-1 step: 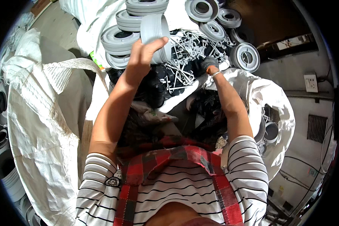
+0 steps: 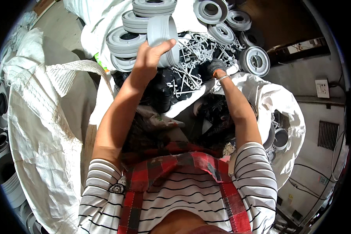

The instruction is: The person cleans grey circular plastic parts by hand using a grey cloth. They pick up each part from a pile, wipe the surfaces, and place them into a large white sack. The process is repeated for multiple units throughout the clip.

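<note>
My bare left hand [image 2: 149, 58] grips a light grey plastic ring [image 2: 160, 31], ribbed round the outside and tilted onto its side. Its thumb presses on the ring's right side. Further right, my right hand [image 2: 216, 68] wears a dark grey knitted glove with an orange cuff. It reaches into a heap of black parts [image 2: 160, 91], which hides its fingertips, so whether it holds anything does not show. Between the hands lie many thin grey plastic sticks [image 2: 189, 74], scattered over the black parts.
Grey ribbed rings [image 2: 124, 41] are stacked at the far left of the heap. More grey rings [image 2: 255, 61] lie at the far right. A large white woven sack [image 2: 43, 128] stands on my left, another sack [image 2: 288, 97] on my right with grey pieces inside. A wall socket [image 2: 321, 89] is further right.
</note>
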Motion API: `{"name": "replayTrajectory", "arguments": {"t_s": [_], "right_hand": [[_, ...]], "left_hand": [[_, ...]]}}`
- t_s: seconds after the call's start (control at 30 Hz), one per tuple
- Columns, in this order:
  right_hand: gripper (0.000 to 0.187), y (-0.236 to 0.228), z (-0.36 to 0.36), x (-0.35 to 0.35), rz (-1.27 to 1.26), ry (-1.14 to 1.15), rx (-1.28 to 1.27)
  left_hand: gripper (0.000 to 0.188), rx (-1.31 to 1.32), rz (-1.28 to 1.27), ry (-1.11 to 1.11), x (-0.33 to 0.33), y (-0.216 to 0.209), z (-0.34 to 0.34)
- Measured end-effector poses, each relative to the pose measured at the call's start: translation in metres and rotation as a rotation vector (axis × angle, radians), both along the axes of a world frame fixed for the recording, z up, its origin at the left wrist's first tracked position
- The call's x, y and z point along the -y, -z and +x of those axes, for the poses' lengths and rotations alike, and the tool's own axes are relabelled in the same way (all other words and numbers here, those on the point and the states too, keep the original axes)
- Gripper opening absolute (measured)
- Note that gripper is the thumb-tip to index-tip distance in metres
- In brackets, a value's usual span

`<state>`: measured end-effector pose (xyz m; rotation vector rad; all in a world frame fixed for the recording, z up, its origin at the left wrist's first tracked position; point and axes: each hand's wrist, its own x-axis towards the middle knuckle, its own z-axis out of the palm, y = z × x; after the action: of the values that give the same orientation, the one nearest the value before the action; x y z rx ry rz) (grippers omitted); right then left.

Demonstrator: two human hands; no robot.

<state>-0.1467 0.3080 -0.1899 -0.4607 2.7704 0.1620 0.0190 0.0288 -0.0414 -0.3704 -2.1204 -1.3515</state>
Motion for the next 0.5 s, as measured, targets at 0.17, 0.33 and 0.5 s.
{"name": "replayTrajectory", "arguments": {"t_s": [0.17, 0.33, 0.5], "right_hand": [[0.031, -0.117, 0.06, 0.07, -0.672, -0.292, -0.548], [0.016, -0.183, 0.104, 0.087, -1.277, -0.323, -0.127], [0.057, -0.19, 0.1, 0.085, -1.157, -0.251, -0.14]], "left_hand": [[0.024, 0.453, 0.645, 0.164, -0.018, -0.043, 0.011], [0.043, -0.194, -0.335, -0.106, -0.001, 0.008, 0.005], [0.032, 0.147, 0.118, 0.216, -0.012, -0.028, 0.011]]}}
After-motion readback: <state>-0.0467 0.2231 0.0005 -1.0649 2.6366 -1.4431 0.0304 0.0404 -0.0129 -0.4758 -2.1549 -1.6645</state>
